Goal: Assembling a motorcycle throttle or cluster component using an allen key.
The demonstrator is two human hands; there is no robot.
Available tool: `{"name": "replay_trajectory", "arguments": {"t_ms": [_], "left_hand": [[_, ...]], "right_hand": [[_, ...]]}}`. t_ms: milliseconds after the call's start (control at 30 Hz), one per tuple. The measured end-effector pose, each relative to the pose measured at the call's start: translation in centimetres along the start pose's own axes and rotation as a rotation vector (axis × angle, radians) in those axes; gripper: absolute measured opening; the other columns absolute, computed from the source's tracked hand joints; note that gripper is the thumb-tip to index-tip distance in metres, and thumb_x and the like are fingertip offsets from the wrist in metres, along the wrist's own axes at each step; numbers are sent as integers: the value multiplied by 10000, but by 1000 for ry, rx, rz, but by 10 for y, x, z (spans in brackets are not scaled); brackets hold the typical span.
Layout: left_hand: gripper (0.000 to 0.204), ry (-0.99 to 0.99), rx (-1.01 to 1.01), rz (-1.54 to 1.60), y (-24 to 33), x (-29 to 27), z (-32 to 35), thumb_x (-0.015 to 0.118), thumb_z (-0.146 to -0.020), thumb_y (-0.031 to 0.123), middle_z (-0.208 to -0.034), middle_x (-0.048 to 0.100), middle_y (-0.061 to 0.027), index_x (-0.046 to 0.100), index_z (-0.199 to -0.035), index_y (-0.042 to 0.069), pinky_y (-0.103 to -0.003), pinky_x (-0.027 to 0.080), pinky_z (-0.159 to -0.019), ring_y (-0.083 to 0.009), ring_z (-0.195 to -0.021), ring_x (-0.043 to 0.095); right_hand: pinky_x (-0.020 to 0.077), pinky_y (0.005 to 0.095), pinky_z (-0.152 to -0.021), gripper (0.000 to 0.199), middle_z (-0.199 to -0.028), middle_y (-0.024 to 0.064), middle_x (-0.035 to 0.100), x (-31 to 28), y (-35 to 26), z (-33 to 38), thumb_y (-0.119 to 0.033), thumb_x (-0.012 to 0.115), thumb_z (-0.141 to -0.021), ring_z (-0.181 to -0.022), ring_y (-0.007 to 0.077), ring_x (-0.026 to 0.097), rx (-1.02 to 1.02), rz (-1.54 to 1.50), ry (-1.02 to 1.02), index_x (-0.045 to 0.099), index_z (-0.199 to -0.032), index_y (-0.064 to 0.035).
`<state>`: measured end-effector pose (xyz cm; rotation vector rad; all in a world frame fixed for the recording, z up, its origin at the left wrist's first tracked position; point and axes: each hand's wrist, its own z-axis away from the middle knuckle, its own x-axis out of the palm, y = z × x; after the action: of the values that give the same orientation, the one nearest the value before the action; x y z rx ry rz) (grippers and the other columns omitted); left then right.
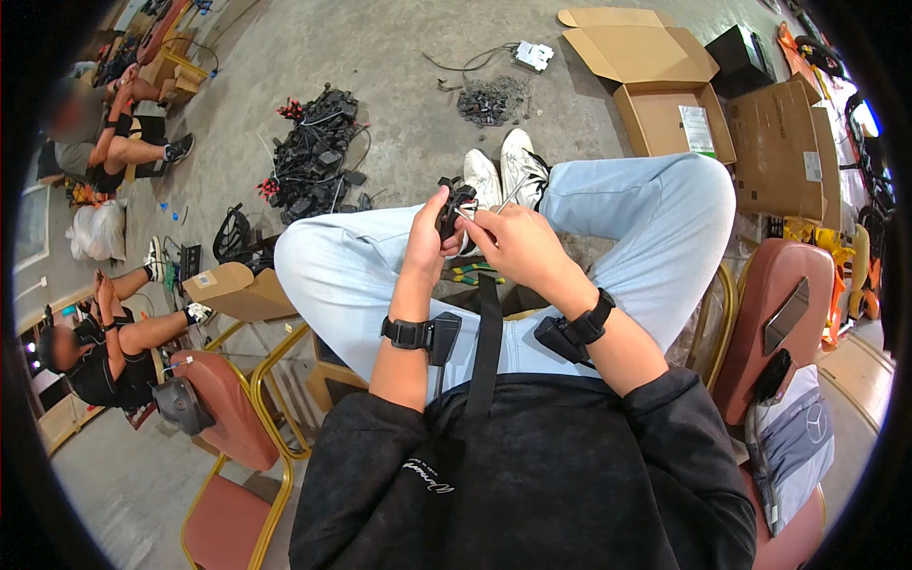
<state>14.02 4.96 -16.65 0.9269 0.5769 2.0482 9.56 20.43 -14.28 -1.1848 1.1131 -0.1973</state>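
My left hand is closed round a small black plastic part, held up between my knees. My right hand meets it from the right, its fingers pinching a slim metal rod-like tool. The tool's upper end sticks out above the fingers; its exact kind is too small to tell. Fingers partly hide where the tool and the part meet. Below my hands, green-and-yellow handles, like those of pliers, lie between my legs.
A heap of black parts with cables lies on the floor ahead left. Small dark pieces are piled ahead. An open cardboard box stands ahead right. Red chairs flank me. Two people sit at the left.
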Motion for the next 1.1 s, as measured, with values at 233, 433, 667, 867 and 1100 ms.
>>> {"name": "replay_trajectory", "arguments": {"t_ms": [233, 433, 667, 867, 1100], "left_hand": [[410, 64, -79, -50, -4, -4, -6, 447, -927, 429, -588, 491, 18, 596, -935, 47, -196, 202, -340, -45, -382, 325], [412, 75, -58, -102, -3, -1, -4, 441, -930, 430, -579, 482, 21, 595, -941, 48, -199, 197, -334, -46, -376, 316], [409, 86, -56, -83, -3, -1, -4, 417, -942, 427, -592, 456, 40, 585, -924, 54, -196, 196, -339, -43, -389, 313], [414, 37, -37, -50, -1, 1, -2, 414, -938, 439, -606, 456, 37, 576, -910, 59, -195, 197, -345, -40, -402, 318], [371, 69, -55, -66, -2, 1, -2, 454, -921, 432, -588, 457, 35, 541, -824, 85, -194, 206, -350, -41, -404, 332]], "right_hand": [[476, 393, -644, 174, -649, 150, 591, 2, 7, 1, -221, 599, -840, -684, 310, 583, -249, 270, 114, 646, -814, -55], [474, 402, -623, 196, -668, 161, 604, -2, 2, 1, -216, 593, -842, -683, 325, 593, -83, 112, -15, 637, -789, -32], [442, 394, -551, 322, -591, 145, 579, -2, -9, -2, -243, 466, -931, -543, 313, 567, 449, -462, -149, 594, -764, 0], [439, 396, -525, 337, -578, 139, 572, 3, 0, 1, -249, 458, -934, -538, 307, 575, 240, -243, -98, 592, -764, 9], [447, 427, -534, 268, -574, 153, 573, 3, 4, 1, -222, 558, -877, -568, 337, 579, 3, 146, 10, 580, -700, -22]]}}
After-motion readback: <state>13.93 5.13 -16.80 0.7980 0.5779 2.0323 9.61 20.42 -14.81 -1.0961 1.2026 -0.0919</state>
